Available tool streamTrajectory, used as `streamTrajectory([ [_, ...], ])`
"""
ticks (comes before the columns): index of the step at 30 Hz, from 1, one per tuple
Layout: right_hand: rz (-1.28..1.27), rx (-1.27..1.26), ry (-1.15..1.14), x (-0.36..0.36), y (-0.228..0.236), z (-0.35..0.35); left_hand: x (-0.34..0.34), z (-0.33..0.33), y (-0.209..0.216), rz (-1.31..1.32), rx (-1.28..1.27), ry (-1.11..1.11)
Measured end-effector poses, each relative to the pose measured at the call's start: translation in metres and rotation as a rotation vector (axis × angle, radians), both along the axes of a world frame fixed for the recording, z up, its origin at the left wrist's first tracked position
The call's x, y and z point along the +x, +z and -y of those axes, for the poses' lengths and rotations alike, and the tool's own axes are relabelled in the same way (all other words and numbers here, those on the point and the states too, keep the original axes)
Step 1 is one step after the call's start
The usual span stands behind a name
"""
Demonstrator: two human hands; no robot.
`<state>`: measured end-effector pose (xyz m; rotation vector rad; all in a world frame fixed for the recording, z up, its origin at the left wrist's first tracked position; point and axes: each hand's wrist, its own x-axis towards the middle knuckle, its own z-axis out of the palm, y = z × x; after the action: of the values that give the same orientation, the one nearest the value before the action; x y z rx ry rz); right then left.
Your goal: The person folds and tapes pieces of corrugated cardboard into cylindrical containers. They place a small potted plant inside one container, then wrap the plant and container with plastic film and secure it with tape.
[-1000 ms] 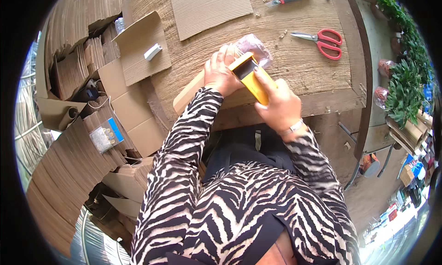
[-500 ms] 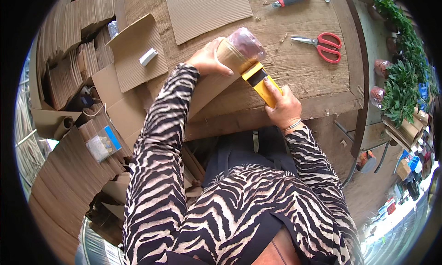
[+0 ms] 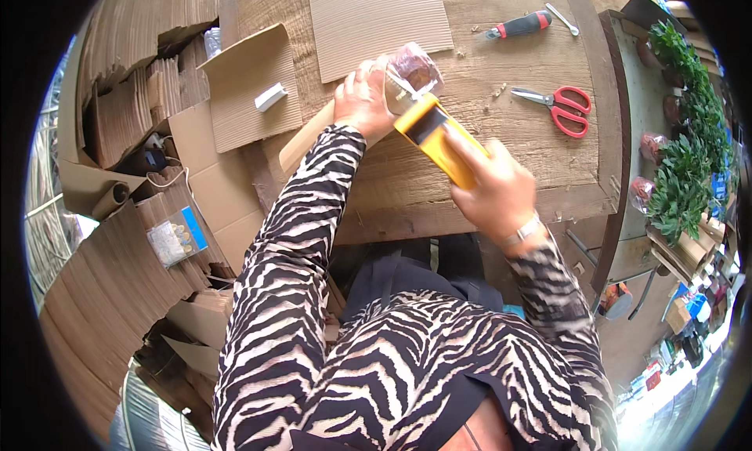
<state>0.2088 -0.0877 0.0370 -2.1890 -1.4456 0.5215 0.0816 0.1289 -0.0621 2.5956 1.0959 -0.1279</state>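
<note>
In the head view, a cardboard tube (image 3: 313, 134) was seen lying aslant on the wooden tabletop (image 3: 501, 161), its far end capped with a clear plastic wrap (image 3: 415, 68) over something dark red. The left hand (image 3: 362, 102) was closed around the tube just behind the wrapped end. The right hand (image 3: 493, 186) was closed on a yellow tape dispenser (image 3: 432, 134), whose front end was pressed against the wrapped end.

By the look of it, the wrap was already placed over the tube's end and the taping was under way; how much of it had been fastened could not be judged, and the rest of the tube appeared bare.

Red-handled scissors (image 3: 558, 106), a screwdriver (image 3: 517, 26) and a corrugated sheet (image 3: 380, 24) were left on the tabletop, well apart from the hands. The contents of the wrap were too blurred to identify, the tape itself could not be made out, and the tube's middle was hidden by the left hand and sleeve.
</note>
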Motion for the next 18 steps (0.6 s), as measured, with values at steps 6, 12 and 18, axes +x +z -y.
streamTrajectory([
  [6,0.039,-0.225,-0.046,-0.008,-0.059,0.037,0.005,-0.029,0.022,-0.097,-0.249,0.02],
  [12,0.066,-0.206,-0.07,-0.006,-0.098,-0.025,0.011,-0.084,0.014,0.025,-0.69,-0.011],
  [18,-0.006,-0.035,0.025,-0.005,-0.059,0.066,-0.019,-0.027,-0.014,0.135,-1.34,-0.084],
])
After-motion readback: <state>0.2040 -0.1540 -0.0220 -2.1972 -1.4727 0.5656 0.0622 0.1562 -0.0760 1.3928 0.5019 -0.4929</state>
